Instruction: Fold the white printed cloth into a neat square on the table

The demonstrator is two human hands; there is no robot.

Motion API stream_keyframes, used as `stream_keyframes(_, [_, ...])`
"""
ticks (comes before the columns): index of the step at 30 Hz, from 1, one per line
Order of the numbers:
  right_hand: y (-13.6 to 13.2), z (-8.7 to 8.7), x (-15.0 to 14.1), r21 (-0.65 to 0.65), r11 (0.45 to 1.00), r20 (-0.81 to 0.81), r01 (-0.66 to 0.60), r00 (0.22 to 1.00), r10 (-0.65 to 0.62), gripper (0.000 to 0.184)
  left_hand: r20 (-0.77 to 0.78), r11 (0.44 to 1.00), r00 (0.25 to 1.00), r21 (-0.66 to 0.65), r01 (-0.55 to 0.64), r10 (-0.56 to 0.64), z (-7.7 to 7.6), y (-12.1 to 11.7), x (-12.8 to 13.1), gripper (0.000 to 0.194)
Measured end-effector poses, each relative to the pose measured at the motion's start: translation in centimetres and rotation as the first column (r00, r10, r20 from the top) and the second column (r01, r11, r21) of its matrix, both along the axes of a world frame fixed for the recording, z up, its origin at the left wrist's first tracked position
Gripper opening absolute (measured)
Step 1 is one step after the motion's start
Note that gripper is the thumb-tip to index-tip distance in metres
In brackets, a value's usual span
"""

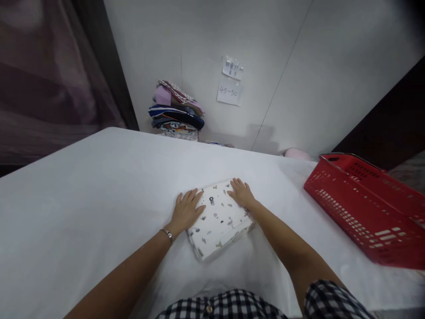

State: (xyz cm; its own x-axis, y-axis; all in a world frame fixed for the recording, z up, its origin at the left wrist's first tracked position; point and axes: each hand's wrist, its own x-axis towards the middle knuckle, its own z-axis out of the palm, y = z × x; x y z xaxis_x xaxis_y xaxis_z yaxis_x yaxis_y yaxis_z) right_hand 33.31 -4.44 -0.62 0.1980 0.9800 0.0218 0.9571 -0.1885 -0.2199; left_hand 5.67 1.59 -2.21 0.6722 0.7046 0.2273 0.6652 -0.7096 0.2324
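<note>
A folded white cloth [219,217] with small printed shapes lies on the white-covered table [99,199], near the front edge. Its layers show along the near side, and it sits at a slight slant. My left hand [186,210] rests flat on its left edge with fingers spread; a metal bracelet circles that wrist. On the upper right part of the cloth, my right hand [241,194] lies flat, fingers stretched out. Neither hand grips the cloth. What kind of cloth item it is I cannot tell.
A red plastic basket [361,208] with slotted walls stands on the right of the table. Beyond the far edge, a stack of folded clothes [177,113] leans by the wall. Two paper notes [229,91] are taped there. A curtain [49,79] hangs at the left.
</note>
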Motion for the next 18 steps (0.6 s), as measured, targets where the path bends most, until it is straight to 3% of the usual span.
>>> stream_keyframes(4, [-0.4, -0.9, -0.4, -0.068, 0.997, -0.020, -0.020, 1.000, 0.018, 0.063, -0.007, 1.000, 1.000, -0.007, -0.001, 0.001, 0.1, 0.0, 0.0, 0.052])
stream_keyframes(7, [-0.2, -0.2, 0.4, -0.040, 0.999, -0.186, -0.001, 0.983, -0.007, 0.061, -0.005, 1.000, 1.000, -0.004, -0.003, 0.003, 0.3, -0.1, 0.0, 0.051])
stream_keyframes(12, [-2.5, 1.5, 2.1, -0.048, 0.953, -0.488, 0.300, 0.825, -0.285, 0.047, -0.002, 0.996, 1.000, -0.092, -0.018, 0.018, 0.9, -0.2, 0.1, 0.053])
stream_keyframes(15, [-4.9, 2.3, 3.2, -0.123, 0.931, -0.509, 0.344, 0.783, -0.356, 0.042, 0.061, 0.975, 0.992, -0.200, -0.096, 0.110, 1.5, 0.3, 0.2, 0.055])
stream_keyframes(18, [-7.1, 2.9, 4.0, -0.197, 0.909, -0.525, 0.368, 0.743, -0.415, 0.038, 0.134, 0.917, 0.948, -0.323, -0.235, 0.290, 2.0, 1.3, -0.1, 0.058])
